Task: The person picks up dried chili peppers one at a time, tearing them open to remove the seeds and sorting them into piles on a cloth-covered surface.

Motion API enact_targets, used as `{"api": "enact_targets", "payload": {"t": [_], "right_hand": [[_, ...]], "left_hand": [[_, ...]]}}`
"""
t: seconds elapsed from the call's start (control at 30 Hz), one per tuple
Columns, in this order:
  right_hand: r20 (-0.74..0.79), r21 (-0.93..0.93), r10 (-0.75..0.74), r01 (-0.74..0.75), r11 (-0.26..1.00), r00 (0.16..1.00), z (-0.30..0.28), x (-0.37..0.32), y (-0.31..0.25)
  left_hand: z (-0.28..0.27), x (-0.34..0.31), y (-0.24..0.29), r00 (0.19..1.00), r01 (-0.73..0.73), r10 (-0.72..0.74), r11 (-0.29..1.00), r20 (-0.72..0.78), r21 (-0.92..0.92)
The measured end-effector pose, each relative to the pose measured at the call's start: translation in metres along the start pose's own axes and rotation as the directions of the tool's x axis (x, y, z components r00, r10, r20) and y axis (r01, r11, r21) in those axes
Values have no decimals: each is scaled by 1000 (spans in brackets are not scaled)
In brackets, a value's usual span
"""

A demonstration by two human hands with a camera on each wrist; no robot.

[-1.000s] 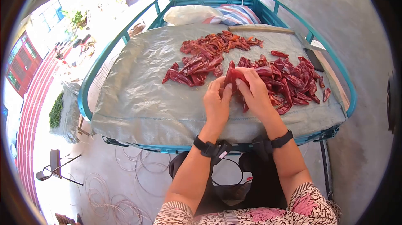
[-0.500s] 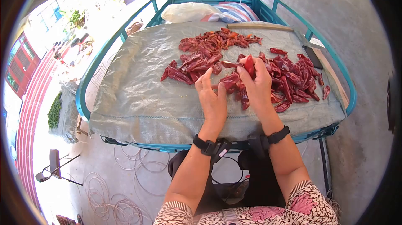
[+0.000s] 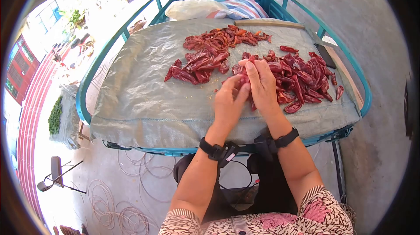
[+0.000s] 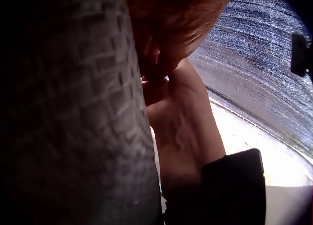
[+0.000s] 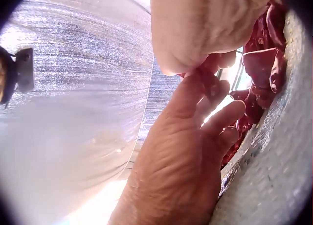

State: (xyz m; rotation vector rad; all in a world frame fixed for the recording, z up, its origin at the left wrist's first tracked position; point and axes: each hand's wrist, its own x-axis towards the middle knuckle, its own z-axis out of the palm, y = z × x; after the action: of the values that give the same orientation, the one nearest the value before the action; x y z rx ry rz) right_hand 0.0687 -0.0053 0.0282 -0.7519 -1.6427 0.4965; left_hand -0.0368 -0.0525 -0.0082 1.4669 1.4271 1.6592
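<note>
My two hands meet over the near edge of the dried red chili peppers. The left hand [image 3: 228, 103] pinches a red chili pepper [image 5: 209, 84] between thumb and fingers, best seen in the right wrist view. Against it, the right hand [image 3: 263, 87] curls its fingers round the same pepper, its thumb pointing away from me. Most of the pepper is hidden by the fingers. To the right lies a pile of whole-looking chilies [image 3: 306, 80]; farther left is a second pile of darker and orange-red chilies [image 3: 203, 58]. The left wrist view is dark, mostly filled by woven sheet.
A grey-green woven sheet [image 3: 144, 99] covers the bed of a teal cart with side rails [image 3: 111, 45]. Pale seeds are scattered left of the hands. A dark phone-like slab [image 3: 324, 55] and a wooden strip [image 3: 269, 24] lie on the sheet; sacks [image 3: 197, 9] sit behind.
Half a second ago the left hand drew away with fingers spread while the right held a pepper upright. Now the left has come back to the right hand and pinches the pepper. More seeds show.
</note>
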Motion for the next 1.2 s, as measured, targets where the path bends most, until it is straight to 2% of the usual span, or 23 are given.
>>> {"api": "enact_targets", "payload": {"t": [0.03, 0.23, 0.33, 0.43, 0.53, 0.63, 0.73, 0.83, 0.93, 1.03, 1.13, 1.17, 1.2], "right_hand": [[-5, 23, 16, -16, 1000, 1000, 1, 0, -1], [-33, -105, 134, -137, 985, 990, -4, 0, 7], [-9, 94, 319, -317, 944, 948, -7, 2, -1], [-95, 28, 133, -131, 991, 987, -4, 6, 10], [-116, -82, -3, -7, 997, 993, -3, 7, 29], [-88, 3, 155, -155, 988, 984, -6, 10, 35], [-64, -145, 72, -81, 986, 995, -7, 8, 34], [-12, -146, 14, -16, 989, 1000, -7, 14, 19], [1, -255, -80, 78, 964, 997, -1, 26, 9], [202, -508, -170, 251, 824, 965, 8, 40, 17], [419, -543, -54, 298, 785, 906, 23, 52, 20], [512, -549, 29, 302, 779, 858, 27, 58, 27], [554, -547, 47, 321, 773, 831, 31, 62, 34]], "left_hand": [[1, -1, 0, 998, -40, 39, 999, 51, 24], [-3, 1, -2, 1000, 2, -1, 1000, -30, 31], [1, 1, -9, 973, -100, 107, 994, -204, 45], [-1, 1, -10, 966, -30, 36, 999, -256, 27], [-3, 4, -23, 953, 19, -29, 999, -301, -34], [-6, 4, -23, 951, 83, -130, 982, -282, -172], [-8, 2, -16, 940, 121, -195, 958, -281, -261], [-7, 2, -18, 936, 113, -189, 961, -298, -254], [-5, 3, -25, 934, 86, -147, 977, -325, -194], [-4, 3, -29, 940, 71, -112, 988, -322, -135], [-5, 3, -30, 944, 67, -94, 993, -318, -94], [-5, 2, -29, 944, 65, -89, 994, -319, -83], [-5, 2, -28, 944, 62, -83, 995, -319, -73]]}}
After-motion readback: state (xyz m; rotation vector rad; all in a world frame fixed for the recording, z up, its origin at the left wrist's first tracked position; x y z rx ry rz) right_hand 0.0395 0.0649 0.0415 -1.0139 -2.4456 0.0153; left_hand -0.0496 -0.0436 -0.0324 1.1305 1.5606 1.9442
